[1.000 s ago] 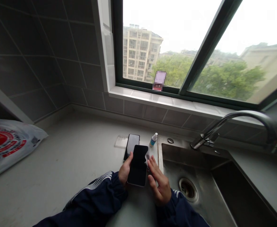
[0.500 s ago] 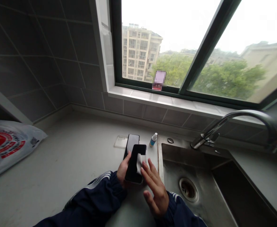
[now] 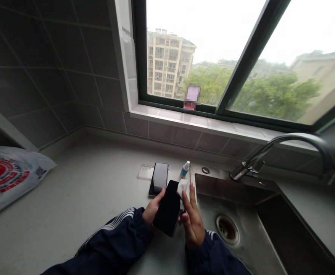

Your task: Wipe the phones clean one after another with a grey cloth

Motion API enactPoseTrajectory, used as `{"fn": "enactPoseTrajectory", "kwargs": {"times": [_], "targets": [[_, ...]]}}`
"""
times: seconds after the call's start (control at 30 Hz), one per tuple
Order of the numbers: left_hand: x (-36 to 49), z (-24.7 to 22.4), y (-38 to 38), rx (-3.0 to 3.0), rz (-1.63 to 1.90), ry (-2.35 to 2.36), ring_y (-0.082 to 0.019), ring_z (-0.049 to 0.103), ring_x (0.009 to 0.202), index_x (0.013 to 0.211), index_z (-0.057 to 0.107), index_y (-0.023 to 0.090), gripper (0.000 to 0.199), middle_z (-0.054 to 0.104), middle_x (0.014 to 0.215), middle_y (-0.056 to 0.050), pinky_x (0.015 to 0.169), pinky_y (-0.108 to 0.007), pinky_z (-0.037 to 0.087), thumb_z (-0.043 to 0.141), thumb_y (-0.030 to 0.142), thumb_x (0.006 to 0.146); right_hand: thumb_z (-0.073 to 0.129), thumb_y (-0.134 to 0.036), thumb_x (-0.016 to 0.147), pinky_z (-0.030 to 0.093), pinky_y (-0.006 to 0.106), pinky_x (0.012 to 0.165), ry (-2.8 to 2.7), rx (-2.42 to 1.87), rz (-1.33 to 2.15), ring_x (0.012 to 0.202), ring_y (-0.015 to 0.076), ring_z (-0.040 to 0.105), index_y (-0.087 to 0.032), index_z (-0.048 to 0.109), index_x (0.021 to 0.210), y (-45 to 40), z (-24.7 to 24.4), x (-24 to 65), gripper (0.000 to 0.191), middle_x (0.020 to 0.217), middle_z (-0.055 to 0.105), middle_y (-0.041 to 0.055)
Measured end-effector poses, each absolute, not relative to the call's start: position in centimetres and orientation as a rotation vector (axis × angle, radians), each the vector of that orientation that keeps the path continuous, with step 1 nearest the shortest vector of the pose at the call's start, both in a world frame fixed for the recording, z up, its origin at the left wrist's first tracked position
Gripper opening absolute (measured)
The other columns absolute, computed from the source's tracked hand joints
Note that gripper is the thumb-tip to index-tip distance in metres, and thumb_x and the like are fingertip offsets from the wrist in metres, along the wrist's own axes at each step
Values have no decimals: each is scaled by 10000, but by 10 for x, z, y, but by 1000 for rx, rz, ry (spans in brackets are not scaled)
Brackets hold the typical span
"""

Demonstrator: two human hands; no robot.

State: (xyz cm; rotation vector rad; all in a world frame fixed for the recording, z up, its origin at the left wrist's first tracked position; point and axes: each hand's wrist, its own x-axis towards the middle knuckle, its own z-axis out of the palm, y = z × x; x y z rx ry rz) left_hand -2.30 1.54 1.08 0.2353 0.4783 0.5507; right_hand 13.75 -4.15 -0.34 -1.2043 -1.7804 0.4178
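Beside the steel sink (image 3: 227,187): the worktop (image 3: 70,183) carries a flat black smartphone (image 3: 159,178) and a small upright spray bottle (image 3: 185,170).
Left hand (image 3: 153,208): grips a second black smartphone (image 3: 167,208), tilted.
Right hand (image 3: 192,225): pinches a white cloth (image 3: 182,187) against that phone.
Progress: cloth on held phone; flat phone lies just beyond, out of hand.

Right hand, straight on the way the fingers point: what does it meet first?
Probably the small spray bottle. The right hand points up just past the white cloth. Depth is hard to judge here, so it might pass just beside the bottle.
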Motion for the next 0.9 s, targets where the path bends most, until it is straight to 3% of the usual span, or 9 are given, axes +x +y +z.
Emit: {"fn": "enactPoseTrajectory", "kwargs": {"times": [0.1, 0.2, 0.37, 0.5, 0.57, 0.7, 0.9], "targets": [[-20, 12, 12, 314, 529, 472, -231, 669, 626, 903, 684, 59, 690, 701, 728, -126, 643, -333, 487, 382, 677, 851, 234, -562, 988, 227, 545, 1143, -1702, -1207, 465, 1457, 330, 54, -242, 248, 1513, -38, -6, 141, 614, 1608, -2, 17], [-19, 11, 10, 339, 512, 443, -235, 665, 640, 951, 676, 54, 728, 699, 775, -135, 650, -343, 479, 365, 702, 840, 248, -578, 982, 190, 538, 1155, -1676, -1192, 498, 1457, 325, 66, -239, 213, 1522, -36, -8, 142, 639, 1607, 13, 17], [-21, 12, 13, 313, 543, 481, -236, 667, 652, 929, 686, 68, 688, 703, 740, -132, 654, -334, 471, 373, 676, 854, 285, -579, 978, 241, 490, 1155, -1704, -1136, 654, 1441, 286, 197, -263, 137, 1534, -39, -15, 143, 657, 1584, 187, 23], [-25, 14, 16, 289, 575, 449, -211, 643, 603, 901, 696, 69, 660, 689, 669, -117, 644, -318, 464, 405, 659, 854, 320, -554, 976, 276, 460, 1147, -1800, -1045, 682, 1427, 276, 243, -245, 190, 1528, -45, -17, 142, 646, 1567, 238, 39], [-26, 15, 19, 261, 561, 406, -202, 627, 566, 979, 686, 56, 667, 674, 621, -99, 643, -315, 456, 410, 650, 858, 333, -545, 974, 286, 458, 1143, -1848, -1007, 685, 1417, 275, 272, -245, 214, 1523, -47, -14, 141, 637, 1555, 270, 45], [-28, 13, 22, 183, 587, 332, -209, 664, 691, 1189, 591, 37, 656, 706, 752, -107, 723, -302, 462, 421, 593, 886, 319, -568, 967, 298, 468, 1137, -1893, -950, 713, 1405, 284, 302, -249, 285, 1504, -50, -4, 139, 626, 1535, 322, 47], [-30, 15, 22, 190, 581, 311, -219, 665, 702, 1200, 560, -4, 711, 702, 773, -126, 708, -307, 471, 414, 614, 880, 310, -593, 959, 329, 453, 1126, -1945, -941, 662, 1402, 290, 296, -261, 348, 1480, -52, 3, 139, 618, 1535, 319, 23]]}}
